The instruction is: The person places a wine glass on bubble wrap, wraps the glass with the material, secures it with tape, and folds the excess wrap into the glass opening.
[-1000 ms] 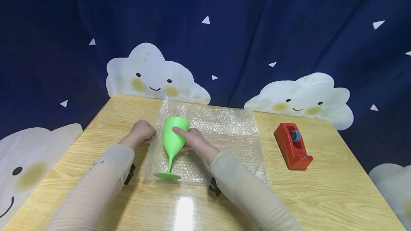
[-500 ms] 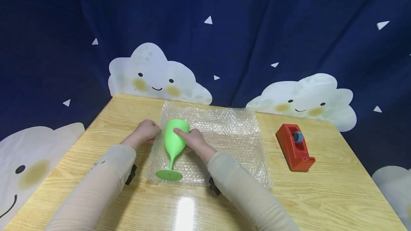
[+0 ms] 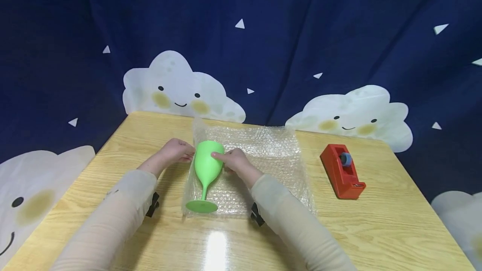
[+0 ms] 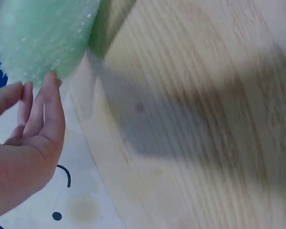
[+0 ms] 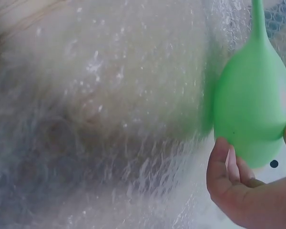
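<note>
A green plastic goblet (image 3: 208,164) lies along the left part of a bubble wrap sheet (image 3: 271,170), its bowl away from me and its round foot toward me. My right hand (image 3: 238,163) grips the bowl from the right, thumb on top and fingers against its side, as the right wrist view shows. On the other side my left hand (image 3: 177,152) pinches the left edge of the wrap, which stands raised beside the goblet. Through that raised wrap (image 4: 47,38) the green of the bowl shows in the left wrist view, close above my left fingertips (image 4: 51,78).
A red tape dispenser (image 3: 342,171) with a blue-cored roll stands on the wooden table (image 3: 380,221) to the right of the wrap. Behind the table hangs a dark blue curtain (image 3: 263,53) printed with clouds and triangles.
My left hand has moved right, bringing the wrap's left edge up against the goblet. The goblet has shifted slightly right and toward me, with my right hand still holding it.
</note>
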A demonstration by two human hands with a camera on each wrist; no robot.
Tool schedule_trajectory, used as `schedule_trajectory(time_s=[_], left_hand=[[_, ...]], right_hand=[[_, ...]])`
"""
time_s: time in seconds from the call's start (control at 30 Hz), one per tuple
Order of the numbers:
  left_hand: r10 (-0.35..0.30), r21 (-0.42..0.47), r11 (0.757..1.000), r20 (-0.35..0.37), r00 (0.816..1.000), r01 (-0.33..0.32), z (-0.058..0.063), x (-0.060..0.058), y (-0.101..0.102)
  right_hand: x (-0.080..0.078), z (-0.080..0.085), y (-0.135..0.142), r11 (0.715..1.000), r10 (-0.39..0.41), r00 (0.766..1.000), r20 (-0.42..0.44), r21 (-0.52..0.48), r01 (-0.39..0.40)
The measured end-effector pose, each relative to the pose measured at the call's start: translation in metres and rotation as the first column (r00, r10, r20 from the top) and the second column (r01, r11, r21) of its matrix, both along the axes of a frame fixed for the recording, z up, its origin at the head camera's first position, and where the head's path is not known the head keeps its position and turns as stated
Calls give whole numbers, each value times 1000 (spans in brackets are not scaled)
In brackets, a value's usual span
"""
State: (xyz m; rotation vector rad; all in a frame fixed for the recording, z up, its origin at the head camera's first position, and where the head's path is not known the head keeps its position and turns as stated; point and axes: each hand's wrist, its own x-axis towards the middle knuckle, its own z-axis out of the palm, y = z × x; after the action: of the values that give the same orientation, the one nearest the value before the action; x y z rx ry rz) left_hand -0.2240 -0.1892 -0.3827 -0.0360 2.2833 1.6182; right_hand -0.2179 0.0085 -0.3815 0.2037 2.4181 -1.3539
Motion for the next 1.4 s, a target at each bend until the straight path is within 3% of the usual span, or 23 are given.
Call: schedule_trajectory(time_s=[0.1, 0.23, 0.4, 0.57, 0.97, 1.4], left_hand=[[6, -4, 1000, 10, 1000, -6, -6, -2, -1], [-5, 67, 998, 79, 997, 0, -12, -5, -2], [-99, 174, 982, 166, 981, 70, -13, -5, -1], [-170, 239, 964, 205, 964, 119, -13, -3, 4], [-166, 246, 964, 254, 953, 102, -13, -4, 16], [-102, 243, 970, 311, 945, 25, -12, -6, 33]], right_hand=[[-1, 0, 2, 1000, -2, 1000, 19, 0, 2], [-3, -2, 6, 1000, -6, 1000, 28, -8, 6], [-4, 2, 14, 1000, 14, 999, 39, -2, -14], [-7, 5, 21, 999, 36, 998, 61, 10, -37], [-13, 4, 33, 997, 77, 994, 74, 12, -78], [-12, 4, 44, 997, 74, 997, 38, -15, -73]])
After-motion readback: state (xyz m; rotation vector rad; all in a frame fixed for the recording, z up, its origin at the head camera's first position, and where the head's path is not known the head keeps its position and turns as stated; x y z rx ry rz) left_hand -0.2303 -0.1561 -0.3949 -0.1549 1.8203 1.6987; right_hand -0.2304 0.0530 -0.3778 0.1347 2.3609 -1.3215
